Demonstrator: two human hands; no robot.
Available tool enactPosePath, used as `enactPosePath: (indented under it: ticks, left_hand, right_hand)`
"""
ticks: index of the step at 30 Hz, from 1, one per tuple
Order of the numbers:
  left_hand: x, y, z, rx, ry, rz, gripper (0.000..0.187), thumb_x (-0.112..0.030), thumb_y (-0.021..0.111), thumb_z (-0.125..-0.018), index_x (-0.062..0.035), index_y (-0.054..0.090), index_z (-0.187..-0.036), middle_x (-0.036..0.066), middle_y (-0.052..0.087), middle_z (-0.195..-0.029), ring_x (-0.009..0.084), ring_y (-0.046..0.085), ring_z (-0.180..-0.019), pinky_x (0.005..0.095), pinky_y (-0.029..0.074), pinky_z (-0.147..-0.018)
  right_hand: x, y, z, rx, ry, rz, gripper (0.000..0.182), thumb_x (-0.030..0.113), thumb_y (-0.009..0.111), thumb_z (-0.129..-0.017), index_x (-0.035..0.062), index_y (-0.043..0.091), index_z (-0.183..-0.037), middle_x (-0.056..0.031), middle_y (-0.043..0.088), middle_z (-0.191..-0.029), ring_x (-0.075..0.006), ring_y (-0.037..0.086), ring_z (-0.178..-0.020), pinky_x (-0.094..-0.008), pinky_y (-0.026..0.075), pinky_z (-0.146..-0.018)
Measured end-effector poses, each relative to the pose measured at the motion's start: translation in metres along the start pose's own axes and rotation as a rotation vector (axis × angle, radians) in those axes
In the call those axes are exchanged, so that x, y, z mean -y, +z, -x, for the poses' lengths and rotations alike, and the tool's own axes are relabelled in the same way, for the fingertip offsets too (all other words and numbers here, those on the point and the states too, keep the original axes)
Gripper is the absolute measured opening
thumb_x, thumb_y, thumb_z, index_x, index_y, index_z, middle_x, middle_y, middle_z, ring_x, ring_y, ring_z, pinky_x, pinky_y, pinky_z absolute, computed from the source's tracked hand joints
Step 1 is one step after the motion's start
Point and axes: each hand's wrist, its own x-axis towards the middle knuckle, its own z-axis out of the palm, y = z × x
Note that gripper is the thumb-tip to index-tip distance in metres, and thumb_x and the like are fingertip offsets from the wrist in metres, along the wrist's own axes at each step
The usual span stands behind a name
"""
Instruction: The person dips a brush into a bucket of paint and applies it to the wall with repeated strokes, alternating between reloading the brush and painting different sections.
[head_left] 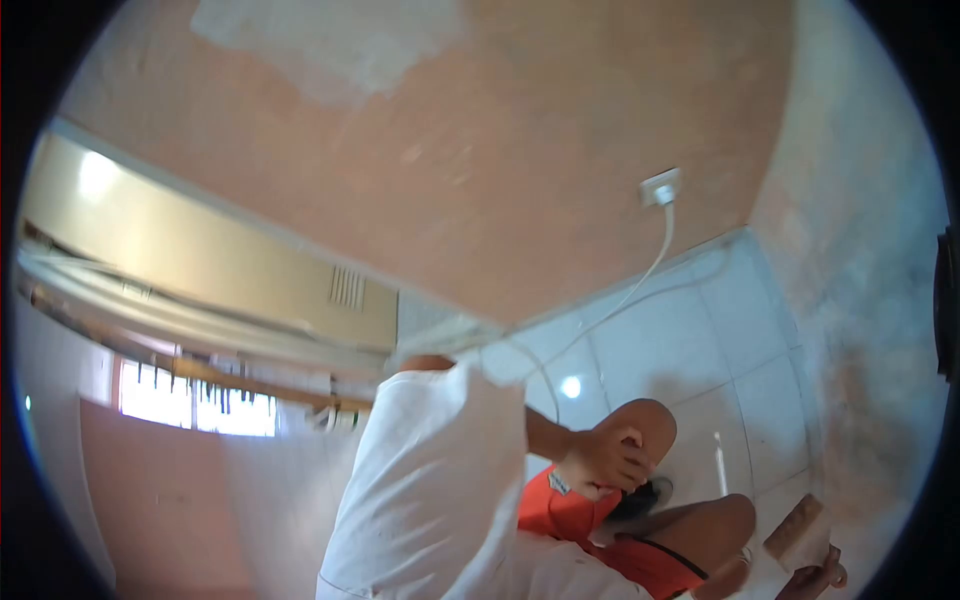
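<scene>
My left hand [605, 462] lies against my bent knee [645, 425], its fingers curled inward. Whatever it may hold is hidden in the curl. At the lower right edge, my right hand [822, 577] grips a flat rectangular piece [798, 535], tan on its upper face and whitish below, tilted close to the wall. The kind of piece I cannot tell. My white sleeve [430, 480] and red shorts [565, 505] fill the lower middle. A slim white stick-like thing [720, 465] shows on the tiled floor beyond my knees.
Pale glossy tiles [660, 340] cover the floor. A patchy pinkish-brown wall [560, 150] carries a socket [660, 188] with a plugged-in white cable [655, 262] trailing down over the floor. Another blotchy wall [860, 300] rises at right. Far left is a bright window [195, 400].
</scene>
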Motion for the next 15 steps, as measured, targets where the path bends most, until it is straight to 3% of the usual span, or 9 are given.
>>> enactPosePath:
  ticks: [1,2,3,5,7,9,11,13,15]
  left_hand:
    - [-0.012,-0.001,0.006,-0.034,0.056,0.026,0.031,-0.023,0.055,-0.08,-0.0115,0.064,-0.108,0.005,0.064,-0.119,0.0221,0.053,-0.127,0.0485,0.034,-0.095]
    - [-0.019,0.002,0.013,-0.124,0.042,0.092,0.021,-0.022,0.055,-0.079,-0.0128,0.065,-0.096,0.005,0.066,-0.113,0.022,0.053,-0.122,0.0506,0.031,-0.096]
    - [-0.03,0.001,0.022,-0.166,0.015,0.089,0.021,-0.022,0.055,-0.079,-0.0128,0.065,-0.096,0.005,0.066,-0.113,0.022,0.053,-0.122,0.0506,0.031,-0.096]
    - [-0.063,-0.018,0.019,-0.066,-0.08,0.113,0.026,-0.021,0.052,-0.082,-0.0143,0.065,-0.104,0.003,0.065,-0.116,0.023,0.054,-0.123,0.0493,0.031,-0.097]
    - [-0.078,-0.022,0.037,-0.116,-0.131,0.06,0.026,-0.021,0.052,-0.082,-0.0163,0.065,-0.104,0.002,0.065,-0.118,0.0227,0.052,-0.124,0.0496,0.031,-0.099]
    - [-0.117,-0.02,0.058,-0.185,-0.245,0.088,0.026,-0.024,0.053,-0.084,-0.0169,0.065,-0.105,0.001,0.065,-0.117,0.0222,0.05,-0.125,0.0494,0.031,-0.099]
    - [-0.165,-0.014,0.053,-0.258,-0.293,0.109,0.026,-0.025,0.054,-0.084,-0.0172,0.065,-0.106,0.001,0.065,-0.116,0.0219,0.049,-0.126,0.0492,0.031,-0.1]
    - [-0.197,-0.013,0.048,-0.035,-0.526,-0.021,0.025,-0.03,0.057,-0.084,-0.0187,0.067,-0.104,0.0,0.064,-0.111,0.0204,0.048,-0.124,0.0469,0.032,-0.1]
    - [-0.246,-0.022,0.032,-0.021,-0.582,-0.239,0.024,-0.034,0.06,-0.082,-0.0196,0.068,-0.1,0.0,0.062,-0.109,0.02,0.05,-0.118,0.0445,0.034,-0.1]
  right_hand:
    - [0.034,0.016,0.011,0.049,0.018,0.1,0.031,0.038,0.068,-0.087,0.009,0.066,-0.098,0.0004,0.066,-0.092,-0.0133,0.06,-0.088,-0.028,0.045,-0.075]
    - [0.054,0.037,0.019,0.077,0.015,0.145,0.031,0.038,0.068,-0.087,0.009,0.066,-0.098,0.0004,0.066,-0.092,-0.0133,0.06,-0.088,-0.028,0.045,-0.075]
    - [0.066,0.058,0.028,0.108,0.026,0.216,0.034,0.039,0.065,-0.088,0.0076,0.066,-0.1,-0.0021,0.068,-0.094,-0.0143,0.062,-0.089,-0.0279,0.045,-0.075]
    - [0.119,0.096,0.054,0.162,0.019,0.319,0.036,0.04,0.063,-0.09,0.0062,0.067,-0.103,-0.0045,0.069,-0.097,-0.0152,0.063,-0.09,-0.0278,0.046,-0.076]
    - [0.137,0.143,0.087,-0.025,0.136,0.108,0.023,0.032,0.065,-0.09,0.01,0.06,-0.091,-0.0026,0.058,-0.077,-0.0166,0.049,-0.066,-0.0318,0.044,-0.063]
    - [0.145,0.105,0.102,0.118,0.267,0.009,0.019,0.027,0.066,-0.09,0.0121,0.055,-0.09,-0.002,0.05,-0.073,-0.0162,0.044,-0.065,-0.033,0.044,-0.064]
    - [0.173,0.091,0.146,0.081,0.28,-0.009,0.016,0.024,0.065,-0.09,0.0131,0.053,-0.087,-0.0013,0.048,-0.069,-0.0154,0.044,-0.064,-0.0324,0.043,-0.062]
    - [0.191,0.081,0.186,0.015,0.333,-0.029,0.015,0.021,0.066,-0.089,0.0131,0.054,-0.085,-0.0003,0.046,-0.069,-0.0155,0.045,-0.064,-0.0323,0.044,-0.061]
    - [0.179,0.046,0.197,0.039,0.364,-0.117,0.023,0.032,0.067,-0.087,0.011,0.056,-0.088,-0.0012,0.051,-0.077,-0.0165,0.05,-0.074,-0.0317,0.044,-0.069]
